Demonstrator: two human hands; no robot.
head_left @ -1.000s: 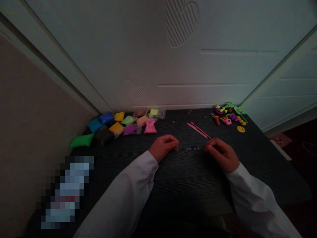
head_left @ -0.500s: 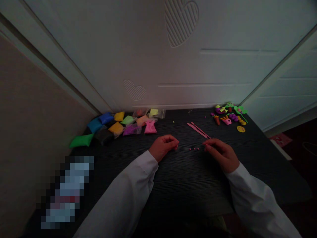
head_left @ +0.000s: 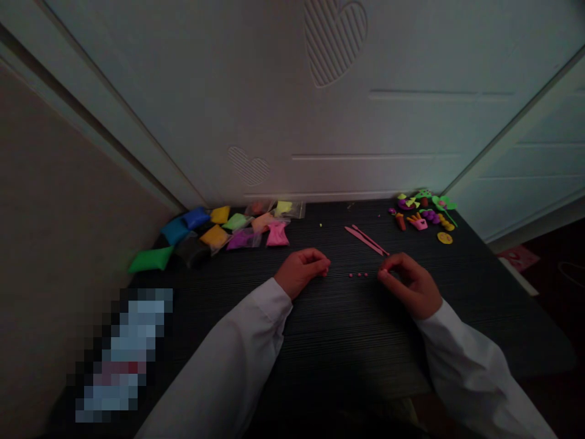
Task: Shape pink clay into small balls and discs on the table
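Observation:
My left hand (head_left: 301, 271) rests on the dark table, thumb and fingers pinched together. What lies between its fingertips is too small and dim to name. Across from it, my right hand (head_left: 406, 283) pinches a tiny piece of pink clay (head_left: 384, 272) between thumb and forefinger. Three small pink clay balls (head_left: 359, 275) lie in a row on the table between my hands, closer to the right one. Just beyond the right fingertips lie two thin pink modelling tools (head_left: 364, 239), side by side at a slant.
Bags of coloured clay (head_left: 214, 236) line the back left, a pink clay bag (head_left: 276, 234) nearest my left hand. Small finished clay figures (head_left: 423, 213) cluster at the back right, near a yellow clay disc (head_left: 445, 238). A blurred-out phone-like object (head_left: 128, 353) stands at the left.
My right thumb and forefinger have shifted slightly against each other, rubbing the pink clay. My left hand, the three balls and the tools have stayed in place.

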